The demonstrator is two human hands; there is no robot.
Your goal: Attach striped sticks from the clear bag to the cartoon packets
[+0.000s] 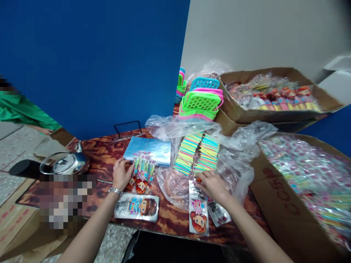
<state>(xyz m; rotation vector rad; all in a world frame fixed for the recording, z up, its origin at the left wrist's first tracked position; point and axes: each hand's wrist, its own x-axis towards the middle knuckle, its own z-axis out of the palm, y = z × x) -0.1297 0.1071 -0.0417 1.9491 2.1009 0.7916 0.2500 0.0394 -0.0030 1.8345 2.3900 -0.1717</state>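
Note:
At the left of the packets, my left hand (122, 174) rests with its thumb and fingers apart, its fingertips beside a small pile of clear packets with colored sticks and cartoon heads (142, 175). My right hand (212, 185) bends over the near end of the stacked colored sticks (197, 151), its fingers together above a printed card packet; what they hold is hidden. Below my left hand lies a silver card packet (136, 207) with a cartoon face. Another card packet (199, 217) stands lengthwise under my right wrist, beside a darker, tilted one (219, 213). Blue plastic bags (148, 148) lie behind the packets.
Crumpled clear plastic (236, 164) surrounds the sticks. Colored baskets (201, 100) are stacked behind. Cardboard boxes of packets (274, 117) (309, 182) stand at the right. A metal kettle (68, 163) and a black wire stand (127, 128) are on the left. A person's green sleeve (24, 109) shows far left.

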